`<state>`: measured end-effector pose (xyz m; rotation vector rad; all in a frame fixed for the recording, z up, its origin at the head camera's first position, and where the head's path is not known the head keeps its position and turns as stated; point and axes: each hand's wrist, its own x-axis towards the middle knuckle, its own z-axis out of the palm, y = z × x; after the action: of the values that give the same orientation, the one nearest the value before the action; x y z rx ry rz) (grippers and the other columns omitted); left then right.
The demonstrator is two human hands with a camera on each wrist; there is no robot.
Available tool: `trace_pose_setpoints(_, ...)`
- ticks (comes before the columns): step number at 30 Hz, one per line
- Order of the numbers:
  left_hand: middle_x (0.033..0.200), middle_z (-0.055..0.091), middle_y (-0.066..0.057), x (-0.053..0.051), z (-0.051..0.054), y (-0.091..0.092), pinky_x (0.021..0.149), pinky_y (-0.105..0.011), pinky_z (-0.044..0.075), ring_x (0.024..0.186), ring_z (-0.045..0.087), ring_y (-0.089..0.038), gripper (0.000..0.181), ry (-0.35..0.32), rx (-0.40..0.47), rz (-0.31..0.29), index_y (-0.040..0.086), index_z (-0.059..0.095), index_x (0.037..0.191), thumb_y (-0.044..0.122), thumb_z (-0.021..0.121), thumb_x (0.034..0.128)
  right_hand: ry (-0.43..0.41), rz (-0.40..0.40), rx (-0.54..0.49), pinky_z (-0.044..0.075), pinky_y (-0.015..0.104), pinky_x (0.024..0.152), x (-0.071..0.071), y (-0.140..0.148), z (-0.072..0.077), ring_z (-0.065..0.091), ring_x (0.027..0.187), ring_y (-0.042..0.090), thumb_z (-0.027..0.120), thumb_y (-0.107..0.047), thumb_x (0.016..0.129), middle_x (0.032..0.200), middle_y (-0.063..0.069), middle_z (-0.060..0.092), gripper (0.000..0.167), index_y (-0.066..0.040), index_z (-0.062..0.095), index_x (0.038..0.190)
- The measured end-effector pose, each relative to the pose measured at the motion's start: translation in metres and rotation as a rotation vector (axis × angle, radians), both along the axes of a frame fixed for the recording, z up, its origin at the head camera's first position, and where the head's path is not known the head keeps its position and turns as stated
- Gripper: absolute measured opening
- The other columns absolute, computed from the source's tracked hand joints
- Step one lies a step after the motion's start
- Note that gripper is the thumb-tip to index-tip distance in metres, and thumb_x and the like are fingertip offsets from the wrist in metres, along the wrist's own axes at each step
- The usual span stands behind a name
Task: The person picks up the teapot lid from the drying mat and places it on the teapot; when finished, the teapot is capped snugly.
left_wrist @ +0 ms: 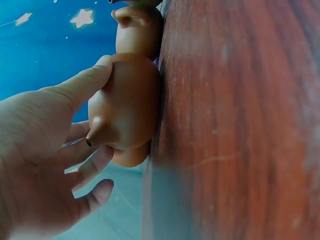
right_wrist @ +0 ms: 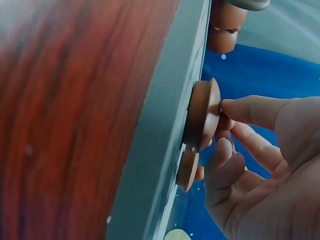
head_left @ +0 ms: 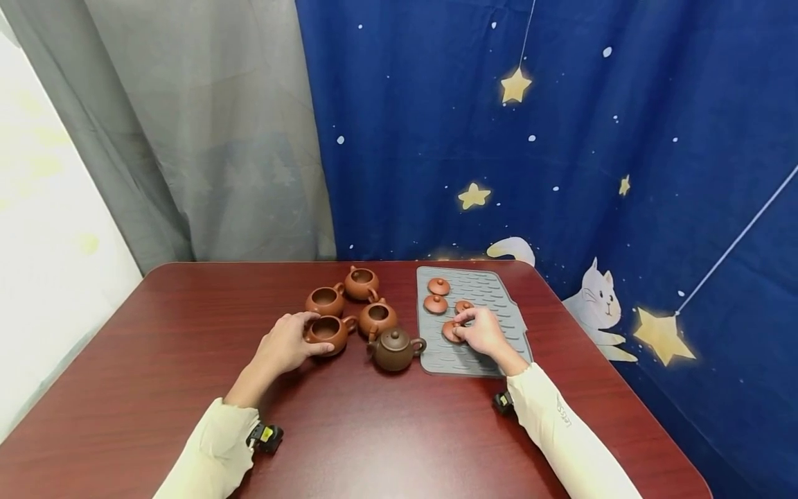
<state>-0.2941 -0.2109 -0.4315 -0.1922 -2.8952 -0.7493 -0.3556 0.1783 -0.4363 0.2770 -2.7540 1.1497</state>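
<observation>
head view: the left hand [head_left: 285, 344] holds a brown pot [head_left: 335, 342] on the worktop [head_left: 349, 430]; the right hand [head_left: 485, 334] pinches a lid [head_left: 449, 332] on the gray mat [head_left: 499, 305]. the dark teapot [head_left: 393, 355] looks covered; four brown pots [head_left: 359, 291] are not yet.

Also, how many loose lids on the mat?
4: far lid, at the left of the mat; second lid, just nearer; third lid, pinched by the right hand; fourth lid, just beyond it. The hand may hide more.
</observation>
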Motion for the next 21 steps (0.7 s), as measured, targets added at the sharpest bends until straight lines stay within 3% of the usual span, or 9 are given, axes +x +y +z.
trace_pose_setpoints(9,0.120,0.063,-0.020,0.0003,0.0004,0.0009,0.084,-0.061,0.046,0.116,0.054,-0.038,0.073,-0.010,0.010,-0.001,0.009,0.060,0.132,0.050,0.082,0.0763,-0.020,-0.011,-0.010,0.047,0.032,0.070,-0.0028,0.0018,0.0006,0.061,0.084,0.023,0.079,-0.004,0.079,0.087,0.008,0.071,0.008,-0.003,0.076,0.086)
trace_pose_setpoints(21,0.125,0.065,-0.016,-0.0020,-0.0002,-0.0007,0.082,-0.062,0.047,0.116,0.058,-0.037,0.074,-0.012,0.029,0.003,0.010,0.059,0.133,0.051,0.082,0.0757,-0.002,-0.048,0.007,0.049,0.035,0.074,0.0014,-0.0045,0.0051,0.064,0.089,0.023,0.080,-0.009,0.080,0.088,0.005,0.073,0.008,-0.006,0.077,0.086)
